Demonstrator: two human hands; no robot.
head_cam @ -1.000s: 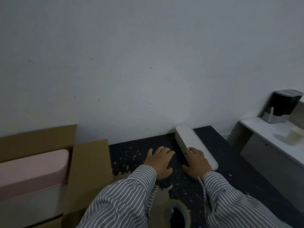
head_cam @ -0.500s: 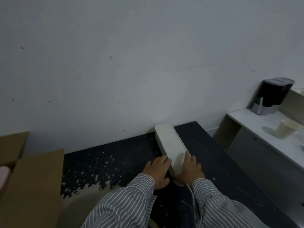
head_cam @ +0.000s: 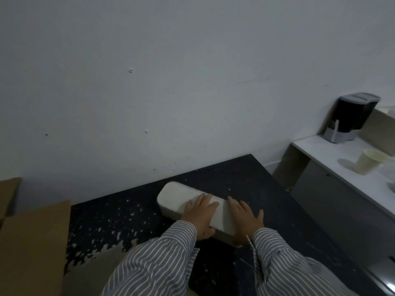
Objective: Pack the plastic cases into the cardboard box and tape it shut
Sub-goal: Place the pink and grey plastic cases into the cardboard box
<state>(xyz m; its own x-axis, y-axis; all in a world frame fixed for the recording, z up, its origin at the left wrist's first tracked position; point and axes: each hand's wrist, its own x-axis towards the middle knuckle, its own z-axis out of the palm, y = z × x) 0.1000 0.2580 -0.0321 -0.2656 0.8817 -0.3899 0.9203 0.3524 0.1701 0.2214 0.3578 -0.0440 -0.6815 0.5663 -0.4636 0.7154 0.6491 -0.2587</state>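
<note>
A long white plastic case (head_cam: 177,199) with rounded ends lies slanted over the dark table (head_cam: 245,182), its far end pointing left toward the wall. My left hand (head_cam: 198,217) grips its middle, fingers across the top. My right hand (head_cam: 243,218) holds the near end, fingers spread over it. The thumbs are hidden behind the case. An open flap of the cardboard box (head_cam: 32,242) shows at the left edge; the inside of the box is out of view.
The table's black top is chipped pale near its front left (head_cam: 100,251). To the right stands a lower white counter (head_cam: 316,150) with a black appliance (head_cam: 350,118) and a paper cup (head_cam: 369,161). A plain wall runs close behind the table.
Both hands closed around the white case and swung its far end to the left, bringing it nearer to me. My view turned right, so the pink case in the box left the frame.
</note>
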